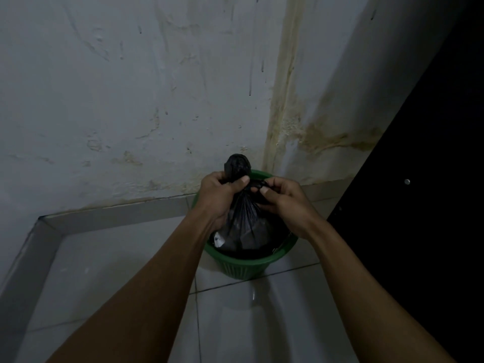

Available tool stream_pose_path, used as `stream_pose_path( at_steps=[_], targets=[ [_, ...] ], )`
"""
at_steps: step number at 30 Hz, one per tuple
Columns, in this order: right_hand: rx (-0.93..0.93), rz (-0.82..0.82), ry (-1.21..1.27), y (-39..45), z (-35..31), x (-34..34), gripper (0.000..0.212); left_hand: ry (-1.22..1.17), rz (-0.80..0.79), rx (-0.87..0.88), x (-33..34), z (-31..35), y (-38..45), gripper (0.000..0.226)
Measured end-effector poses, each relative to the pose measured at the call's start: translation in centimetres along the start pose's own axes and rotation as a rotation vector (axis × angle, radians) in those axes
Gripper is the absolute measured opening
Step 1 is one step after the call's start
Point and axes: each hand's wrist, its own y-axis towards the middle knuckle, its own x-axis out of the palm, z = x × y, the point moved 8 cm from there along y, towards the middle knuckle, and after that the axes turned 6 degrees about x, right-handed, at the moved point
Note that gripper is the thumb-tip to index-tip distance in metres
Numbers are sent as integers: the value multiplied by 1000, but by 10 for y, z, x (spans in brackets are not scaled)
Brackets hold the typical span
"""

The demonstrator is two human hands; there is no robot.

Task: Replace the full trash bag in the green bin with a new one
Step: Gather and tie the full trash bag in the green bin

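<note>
left hand (pixel 218 195) fists gathered neck of black trash bag (pixel 245 224) to keep it closed | right hand (pixel 281 199) pinches twisted end for knotting | bag sits in green bin (pixel 243 267), likely lifts out next

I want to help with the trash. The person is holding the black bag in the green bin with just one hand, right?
Not quite. The head view shows both hands on it: the left hand grips the gathered neck of the black bag, and the right hand pinches it beside the left. The bag does sit in the green bin.
</note>
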Motion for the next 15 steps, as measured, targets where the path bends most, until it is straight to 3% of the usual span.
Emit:
stream_pose_path(
  at_steps=[3,10,13,15],
  targets=[
    [-21,0,1,0,-1,0,12,34,54,40,-1,0,2,3],
    [-81,10,-76,-2,-5,2,17,136,108,77,1,-2,4,23],
    [-106,12,-112,-2,-6,2,21,140,163,89,0,-1,4,7],
    [-115,20,-115,-2,-6,2,20,177,229,96,-5,0,4,21]
  ],
)
